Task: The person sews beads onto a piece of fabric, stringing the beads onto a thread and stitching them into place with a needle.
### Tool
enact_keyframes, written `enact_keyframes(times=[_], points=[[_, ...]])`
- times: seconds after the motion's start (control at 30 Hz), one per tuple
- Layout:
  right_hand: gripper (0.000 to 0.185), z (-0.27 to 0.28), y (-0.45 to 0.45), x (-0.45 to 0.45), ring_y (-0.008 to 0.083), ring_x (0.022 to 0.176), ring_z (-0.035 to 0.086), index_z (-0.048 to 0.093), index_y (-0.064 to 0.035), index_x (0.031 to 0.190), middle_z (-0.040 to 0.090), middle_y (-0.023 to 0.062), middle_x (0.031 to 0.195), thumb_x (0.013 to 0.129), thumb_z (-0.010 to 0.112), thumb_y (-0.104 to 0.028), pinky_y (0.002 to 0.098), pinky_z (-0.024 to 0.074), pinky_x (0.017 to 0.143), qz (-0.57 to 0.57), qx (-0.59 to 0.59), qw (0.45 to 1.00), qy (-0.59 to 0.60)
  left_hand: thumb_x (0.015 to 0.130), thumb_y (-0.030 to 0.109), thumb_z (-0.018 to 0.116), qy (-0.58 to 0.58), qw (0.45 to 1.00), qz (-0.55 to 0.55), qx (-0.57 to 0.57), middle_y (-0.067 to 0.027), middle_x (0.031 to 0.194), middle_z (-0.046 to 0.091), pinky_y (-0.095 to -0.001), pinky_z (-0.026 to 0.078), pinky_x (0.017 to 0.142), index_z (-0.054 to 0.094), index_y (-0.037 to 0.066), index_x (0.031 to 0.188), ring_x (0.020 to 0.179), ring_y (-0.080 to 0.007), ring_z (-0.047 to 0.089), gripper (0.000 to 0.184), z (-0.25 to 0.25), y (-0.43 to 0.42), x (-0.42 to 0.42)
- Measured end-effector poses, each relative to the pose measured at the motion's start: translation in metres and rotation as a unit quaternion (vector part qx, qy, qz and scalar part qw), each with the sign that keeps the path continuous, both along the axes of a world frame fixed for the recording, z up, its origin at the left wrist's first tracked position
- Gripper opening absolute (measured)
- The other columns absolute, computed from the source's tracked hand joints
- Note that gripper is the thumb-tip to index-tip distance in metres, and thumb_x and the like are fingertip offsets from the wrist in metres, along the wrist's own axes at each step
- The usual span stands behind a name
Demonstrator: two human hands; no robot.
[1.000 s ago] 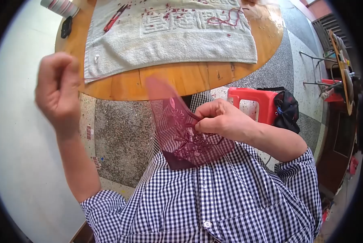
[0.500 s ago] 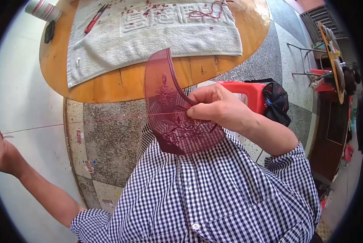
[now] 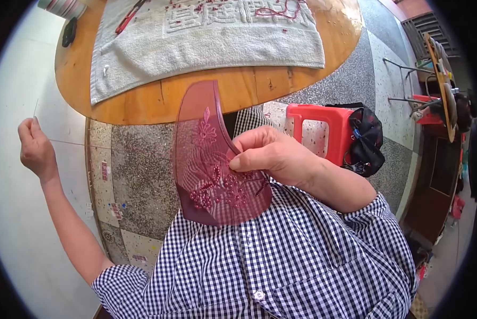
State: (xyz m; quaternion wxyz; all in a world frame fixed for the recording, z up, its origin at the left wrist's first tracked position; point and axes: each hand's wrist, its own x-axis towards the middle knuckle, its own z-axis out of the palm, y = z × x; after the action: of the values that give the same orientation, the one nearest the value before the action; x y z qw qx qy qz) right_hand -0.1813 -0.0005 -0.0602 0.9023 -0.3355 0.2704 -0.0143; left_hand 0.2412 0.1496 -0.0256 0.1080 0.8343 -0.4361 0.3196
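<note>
My right hand (image 3: 265,151) pinches the edge of a sheer burgundy fabric piece (image 3: 193,119), thumb in front, holding it upright before my chest. Beads and embroidery (image 3: 225,189) cover its lower part. Out to the far left, my left hand (image 3: 36,150) is raised with its fingers closed on a thin needle (image 3: 36,108), whose tip points upward. A fine red thread (image 3: 71,142) runs from near that hand toward the fabric; its far end is hard to make out.
Ahead stands a wooden table (image 3: 142,109) with a white towel (image 3: 238,50) bearing scattered red beads, a loop of red cord (image 3: 281,13) and red-handled snips (image 3: 127,24). A dark object (image 3: 69,33) lies at its left edge. A red stool (image 3: 331,133) and black bag (image 3: 367,141) are at right.
My left hand has moved up and inward, and the needle now shows above its fingers. The fabric has shifted left and slightly down with my right hand, its beaded face now more visible.
</note>
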Motion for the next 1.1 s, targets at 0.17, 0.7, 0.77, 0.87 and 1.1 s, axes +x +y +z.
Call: enact_keyframes(times=[0.17, 0.7, 0.77, 0.87, 1.1], points=[[0.009, 0.004, 0.006, -0.001, 0.0027, 0.06, 0.05, 0.065, -0.0019, 0.081, 0.062, 0.0007, 0.072, 0.082, 0.057, 0.0, 0.0112, 0.0375, 0.056, 0.043, -0.032, 0.998, 0.012, 0.092, 0.019, 0.051, -0.088, 0.996, 0.002, 0.03, 0.0008, 0.077, 0.067, -0.0294, 0.049, 0.058, 0.057, 0.014, 0.095, 0.064, -0.0202, 0.063, 0.009, -0.003, -0.012, 0.013], [0.01, -0.013, 0.004, -0.003, 0.0016, 0.06, 0.044, 0.062, -0.0021, 0.087, 0.058, -0.0016, 0.074, 0.088, 0.053, -0.005, 0.0124, 0.0339, 0.053, -0.043, -0.108, 0.993, -0.011, 0.09, 0.012, 0.049, 0.284, 0.956, 0.055, 0.038, -0.0048, 0.081, 0.062, -0.0329, 0.044, 0.07, 0.054, 0.01, 0.093, 0.076, -0.0215, 0.057, 0.006, -0.019, -0.062, -0.051], [0.01, -0.017, 0.007, -0.003, 0.0015, 0.054, 0.038, 0.061, -0.0026, 0.084, 0.053, -0.0038, 0.067, 0.088, 0.054, -0.008, 0.0136, 0.0294, 0.047, -0.083, -0.143, 0.986, -0.016, 0.089, 0.009, 0.049, 0.226, 0.973, -0.051, 0.006, -0.0054, 0.08, 0.059, -0.0316, 0.042, 0.068, 0.054, 0.008, 0.09, 0.074, -0.0209, 0.054, 0.006, -0.019, -0.061, -0.09], [0.011, -0.019, 0.01, -0.004, 0.0016, 0.051, 0.036, 0.061, -0.0027, 0.082, 0.051, -0.0048, 0.063, 0.088, 0.054, -0.009, 0.0144, 0.0273, 0.044, -0.111, -0.164, 0.98, -0.012, 0.084, 0.0, 0.05, 0.258, 0.948, -0.17, -0.073, -0.005, 0.077, 0.052, -0.0276, 0.038, 0.065, 0.055, 0.002, 0.083, 0.07, -0.0181, 0.044, 0.006, 0.006, -0.053, -0.183], [0.01, -0.012, 0.007, 0.001, 0.002, 0.055, 0.036, 0.06, -0.0021, 0.086, 0.05, -0.0044, 0.066, 0.089, 0.053, -0.008, 0.0148, 0.0286, 0.047, -0.12, -0.213, 0.969, -0.025, 0.066, -0.006, 0.06, 0.434, 0.834, -0.342, -0.015, -0.0056, 0.067, 0.049, -0.0242, 0.034, 0.045, 0.061, 0.0, 0.081, 0.051, -0.0146, 0.041, 0.016, 0.004, -0.041, -0.269]])
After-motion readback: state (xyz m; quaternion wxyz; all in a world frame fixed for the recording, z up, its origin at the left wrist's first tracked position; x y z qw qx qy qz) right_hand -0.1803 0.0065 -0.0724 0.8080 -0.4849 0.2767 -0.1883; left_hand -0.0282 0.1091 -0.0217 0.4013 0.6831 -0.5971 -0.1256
